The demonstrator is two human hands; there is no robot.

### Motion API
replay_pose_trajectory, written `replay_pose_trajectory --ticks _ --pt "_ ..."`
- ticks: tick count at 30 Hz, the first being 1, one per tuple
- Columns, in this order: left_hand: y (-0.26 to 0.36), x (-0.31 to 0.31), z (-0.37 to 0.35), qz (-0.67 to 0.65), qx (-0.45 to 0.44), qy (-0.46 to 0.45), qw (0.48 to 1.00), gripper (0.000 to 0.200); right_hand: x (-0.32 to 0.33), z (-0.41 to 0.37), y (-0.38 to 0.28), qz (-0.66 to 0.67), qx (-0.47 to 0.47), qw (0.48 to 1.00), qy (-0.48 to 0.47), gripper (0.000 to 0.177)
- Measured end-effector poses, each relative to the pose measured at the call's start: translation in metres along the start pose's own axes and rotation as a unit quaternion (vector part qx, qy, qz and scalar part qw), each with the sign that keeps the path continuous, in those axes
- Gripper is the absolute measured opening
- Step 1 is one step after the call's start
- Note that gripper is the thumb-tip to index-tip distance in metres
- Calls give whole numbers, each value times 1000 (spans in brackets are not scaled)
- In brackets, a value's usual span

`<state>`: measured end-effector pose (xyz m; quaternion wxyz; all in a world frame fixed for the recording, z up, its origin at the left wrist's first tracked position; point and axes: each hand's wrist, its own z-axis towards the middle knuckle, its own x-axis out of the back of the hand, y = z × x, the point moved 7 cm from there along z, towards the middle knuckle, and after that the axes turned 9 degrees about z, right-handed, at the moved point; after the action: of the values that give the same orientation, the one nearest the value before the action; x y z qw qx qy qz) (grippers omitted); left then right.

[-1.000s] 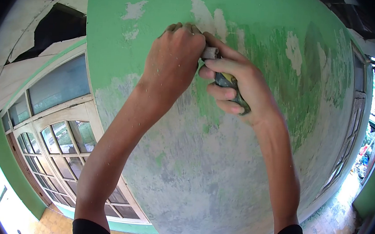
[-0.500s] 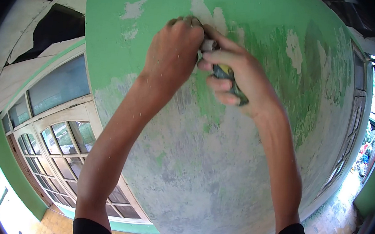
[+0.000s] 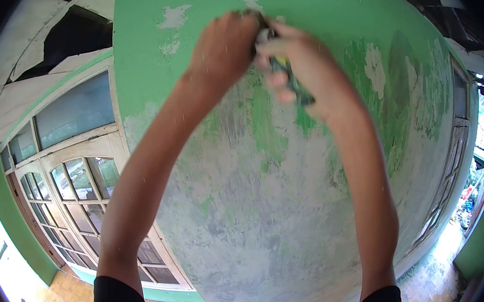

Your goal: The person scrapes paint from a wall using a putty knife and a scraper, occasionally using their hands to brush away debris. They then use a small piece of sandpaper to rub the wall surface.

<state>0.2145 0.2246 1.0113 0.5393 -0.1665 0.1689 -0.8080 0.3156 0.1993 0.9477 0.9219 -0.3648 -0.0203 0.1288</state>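
Observation:
In front of me stands a green wall (image 3: 282, 212), its paint worn off over a broad patch of bare grey-white plaster. High on it, my right hand (image 3: 309, 65) wraps round the black and yellow handle of a scraper (image 3: 281, 68). My left hand (image 3: 227, 41) is closed at the scraper's upper end, close against the wall. Both hands cover that end, so the blade is hidden. Motion blurs the hands and the handle. Small pale flecks show around my left forearm.
On the left are a white-framed glass door (image 3: 77, 194) and a window pane (image 3: 75, 113) above it. The ceiling (image 3: 9, 44) there has dark broken gaps. Another window (image 3: 456, 141) is at the far right. Tiled floor (image 3: 428, 288) runs along the wall's base.
Both hands and the scraper have moved upward along the wall, the right hand also slightly left. The grip on the tool stays the same. My view has shifted slightly.

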Motion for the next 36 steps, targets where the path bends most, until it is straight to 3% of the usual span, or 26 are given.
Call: replay_pose_trajectory --ticks 1,3,5,8,12,15,19,21,24,25,27,28,31,32,33,35,36 --pt "-7 -4 7 -21 30 -48 998 42 0 9 -8 2 0 1000 -14 35" --pt "-3 -3 0 -21 23 -40 999 36 -4 5 -9 6 -5 1000 -29 29" --pt "10 2 -16 5 -8 -1 1000 36 -5 -16 -1 26 -20 999 -8 16" --pt "-1 4 4 37 -24 49 998 38 -2 12 -14 35 10 999 -35 10" --pt "-2 -5 4 1 2 -41 999 38 -4 6 -11 15 13 1000 -11 17" --pt "4 1 -3 3 -32 44 999 34 -5 -3 -10 5 -4 1000 -2 14" --pt "-10 -1 21 19 17 -28 999 35 -2 21 -23 30 -20 999 -35 19" --pt "-3 -9 3 20 -13 27 999 38 -2 2 -8 -10 -2 1000 5 16" --pt "-6 -5 10 51 -38 86 994 40 -4 16 -19 8 -1 1000 -25 9" --pt "-8 0 17 50 -38 86 994 40 -3 27 -23 15 -4 999 -29 10" --pt "-14 -6 27 19 15 -66 998 42 -3 25 -20 25 -24 999 -29 11" --pt "-8 -3 15 51 -4 -20 998 39 -4 15 -12 11 -12 1000 -16 11" --pt "-3 -6 3 45 14 -15 999 37 -8 9 -14 -19 5 999 -29 12" --pt "-8 -1 11 57 -1 23 998 35 -8 23 -16 -12 19 999 -30 12" --pt "-15 -2 23 56 -2 23 998 35 -6 36 -20 -4 30 999 -26 13" --pt "-25 -4 41 43 28 -73 996 38 -8 41 -26 4 -1 1000 -28 15" --pt "-16 2 31 39 -9 -13 999 42 -8 34 -25 6 -4 1000 -26 14"
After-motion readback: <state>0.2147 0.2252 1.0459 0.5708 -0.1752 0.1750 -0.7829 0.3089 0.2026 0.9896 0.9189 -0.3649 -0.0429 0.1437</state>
